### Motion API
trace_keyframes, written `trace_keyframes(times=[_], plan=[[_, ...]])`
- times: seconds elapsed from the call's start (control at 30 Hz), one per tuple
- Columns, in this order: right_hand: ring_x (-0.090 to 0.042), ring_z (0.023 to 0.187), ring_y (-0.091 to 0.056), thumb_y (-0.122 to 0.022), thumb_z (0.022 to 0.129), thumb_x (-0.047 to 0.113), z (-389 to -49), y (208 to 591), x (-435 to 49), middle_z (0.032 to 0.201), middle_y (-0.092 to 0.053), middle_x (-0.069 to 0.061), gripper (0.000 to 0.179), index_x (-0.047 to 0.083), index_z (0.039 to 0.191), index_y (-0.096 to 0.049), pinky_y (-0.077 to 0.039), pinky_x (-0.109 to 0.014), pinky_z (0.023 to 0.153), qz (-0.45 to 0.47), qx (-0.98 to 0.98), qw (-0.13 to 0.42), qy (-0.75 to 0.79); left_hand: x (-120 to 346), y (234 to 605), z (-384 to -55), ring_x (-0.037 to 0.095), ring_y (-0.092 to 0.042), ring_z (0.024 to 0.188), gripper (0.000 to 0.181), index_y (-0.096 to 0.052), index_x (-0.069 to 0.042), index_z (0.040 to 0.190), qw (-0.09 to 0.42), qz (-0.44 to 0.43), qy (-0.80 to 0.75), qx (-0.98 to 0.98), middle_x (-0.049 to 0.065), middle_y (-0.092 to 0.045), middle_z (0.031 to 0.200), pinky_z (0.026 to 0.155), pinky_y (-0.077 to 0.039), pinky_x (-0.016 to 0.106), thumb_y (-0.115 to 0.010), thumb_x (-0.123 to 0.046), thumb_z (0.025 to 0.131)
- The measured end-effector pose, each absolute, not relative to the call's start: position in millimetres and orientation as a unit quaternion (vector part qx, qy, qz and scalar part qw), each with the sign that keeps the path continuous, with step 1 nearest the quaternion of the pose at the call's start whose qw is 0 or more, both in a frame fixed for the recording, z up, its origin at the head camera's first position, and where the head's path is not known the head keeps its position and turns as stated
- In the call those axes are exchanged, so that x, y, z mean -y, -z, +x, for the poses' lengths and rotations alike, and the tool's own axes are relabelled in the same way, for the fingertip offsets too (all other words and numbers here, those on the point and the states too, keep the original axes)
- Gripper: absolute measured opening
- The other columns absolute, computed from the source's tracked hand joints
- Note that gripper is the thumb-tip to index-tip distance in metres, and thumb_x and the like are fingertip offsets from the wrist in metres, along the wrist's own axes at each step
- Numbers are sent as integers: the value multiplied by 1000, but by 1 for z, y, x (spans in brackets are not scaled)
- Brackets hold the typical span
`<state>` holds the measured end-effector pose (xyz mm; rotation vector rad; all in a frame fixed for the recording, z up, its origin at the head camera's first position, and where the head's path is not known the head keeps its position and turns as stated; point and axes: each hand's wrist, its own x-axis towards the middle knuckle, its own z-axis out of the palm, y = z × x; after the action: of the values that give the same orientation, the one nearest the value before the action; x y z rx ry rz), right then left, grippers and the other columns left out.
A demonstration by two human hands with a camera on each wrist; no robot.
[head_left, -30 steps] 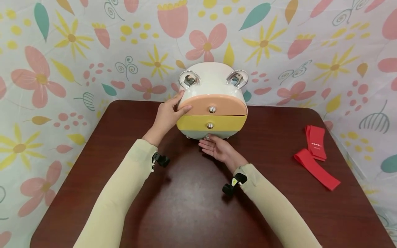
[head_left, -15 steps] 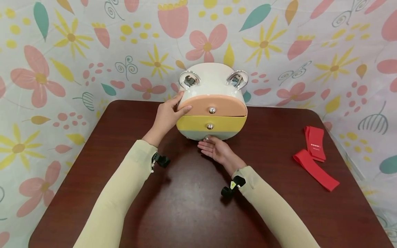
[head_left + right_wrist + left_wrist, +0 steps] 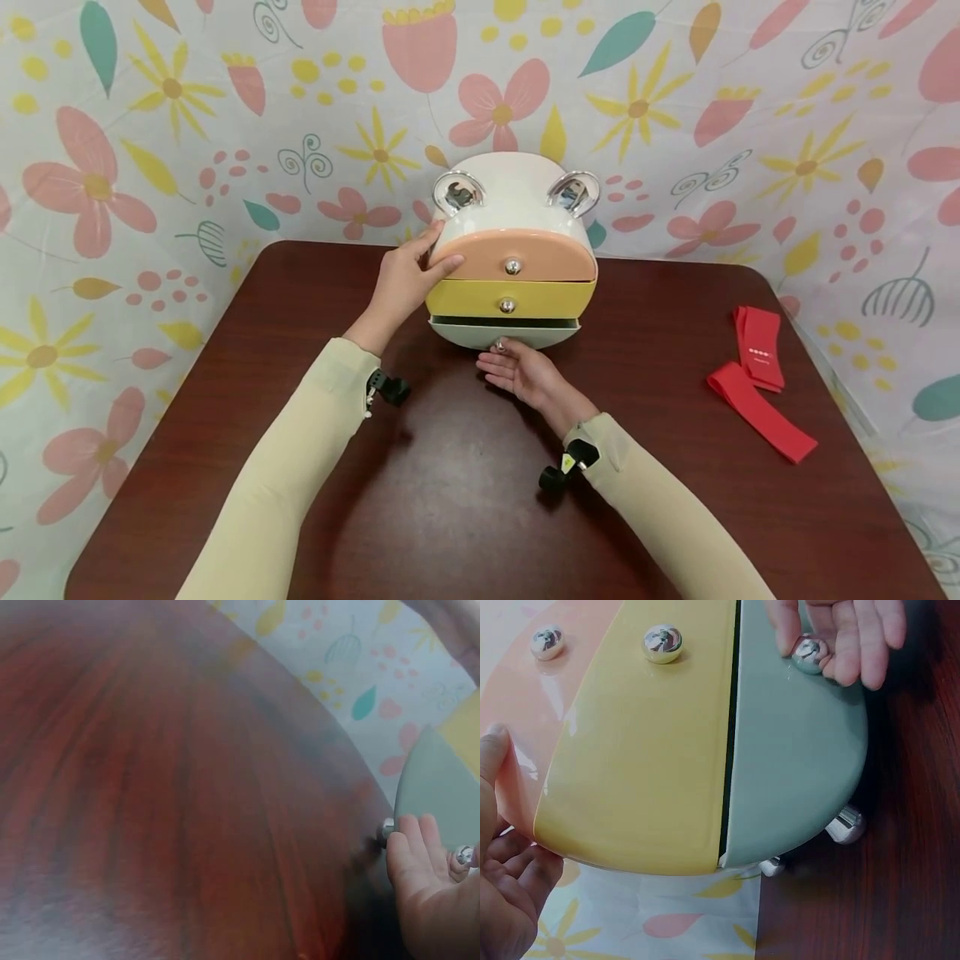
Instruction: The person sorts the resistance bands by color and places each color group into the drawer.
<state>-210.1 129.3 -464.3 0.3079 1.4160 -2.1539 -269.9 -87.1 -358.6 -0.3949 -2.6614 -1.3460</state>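
A small chest of drawers (image 3: 513, 204) with a rounded white body and two silver ears stands at the back of the table. Its top drawer (image 3: 551, 254) is orange, the middle drawer (image 3: 468, 297) yellow, the bottom drawer (image 3: 453, 333) grey-green. My left hand (image 3: 401, 279) grips the chest's left side, thumb on the orange front and fingers round the edge. With thumb and fingers, my right hand (image 3: 532, 379) pinches the silver knob (image 3: 810, 654) of the bottom drawer, which sticks out with a dark gap above it. The drawer's inside is hidden.
Two red folded bands (image 3: 761, 412) lie at the right of the dark brown table (image 3: 450, 500). Behind the chest hangs a flower-patterned cloth (image 3: 315, 92). Silver feet (image 3: 846, 825) carry the chest.
My right hand has drawn the bottom drawer a little outward, and a dark gap has appeared under the yellow one. My left hand has stayed on the chest's side.
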Motion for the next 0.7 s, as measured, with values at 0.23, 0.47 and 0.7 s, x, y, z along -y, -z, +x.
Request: trace_keyframes(times=[0.23,0.47,0.7], plan=[[-9,89,-74,-35,112,23,-201,468,-132,90,-76,3,26,8,105,-55,-61,-24,81,102,-539,276,789,86,358,-269,24,-43,151,72,-43,-16,156,64,-125,452,881,7,-44,161,122,-41,42,-71,-42,96],[-9,87,-74,-37,111,21,-201,466,-136,88,-75,2,24,9,103,-56,-60,-23,78,101,-540,295,781,87,359,-269,24,-42,151,71,-42,-16,156,60,-126,460,877,6,-43,161,122,-41,42,-71,-41,96],[-9,89,-73,-37,111,23,-198,465,-143,91,-74,3,26,6,116,-56,-60,-23,81,101,-546,330,764,87,358,-270,24,-43,151,71,-42,-16,156,60,-127,453,880,7,-44,160,121,-42,42,-71,-40,96]])
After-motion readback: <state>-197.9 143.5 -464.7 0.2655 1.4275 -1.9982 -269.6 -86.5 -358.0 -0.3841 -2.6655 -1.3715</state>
